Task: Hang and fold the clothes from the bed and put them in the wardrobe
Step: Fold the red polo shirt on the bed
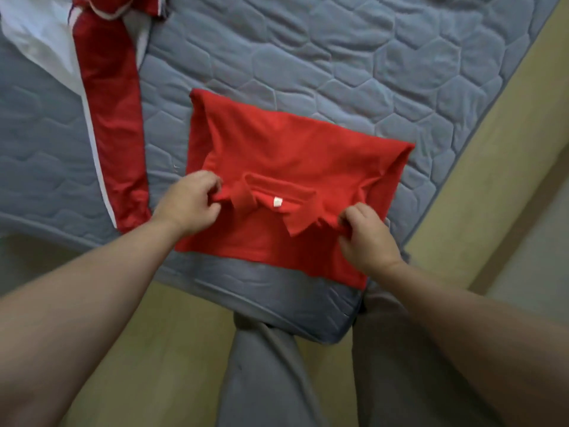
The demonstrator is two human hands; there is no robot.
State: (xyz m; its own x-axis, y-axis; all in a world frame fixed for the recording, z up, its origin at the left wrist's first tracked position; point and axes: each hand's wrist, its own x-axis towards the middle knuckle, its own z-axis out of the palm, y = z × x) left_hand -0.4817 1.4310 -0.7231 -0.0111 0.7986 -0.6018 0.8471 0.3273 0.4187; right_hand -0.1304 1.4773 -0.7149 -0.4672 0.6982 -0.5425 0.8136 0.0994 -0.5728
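head view. a red polo shirt [286, 149], folded into a rough rectangle, lies flat on a grey-blue quilted mattress [354, 66], close to the mattress corner nearest the person. its collar [271, 195] faces the person, with a small white label [277, 202] showing inside the neck. the left hand [191, 204] has its fingers curled and pinches the fabric at the shoulder just left of the collar. the right hand [366, 238] is likewise curled, with thumb and fingers pinching the fabric at the shoulder just right of the collar. both forearms reach in from the lower edge of the picture. to the left of the shirt, apart from it, a red and white garment [107, 112] lies stretched along the mattress, its long red sleeve pointing toward the near edge; more of its white cloth spreads to the upper left corner. below the mattress corner are the person's grey trousers [268, 371] and a yellowish floor [480, 192].
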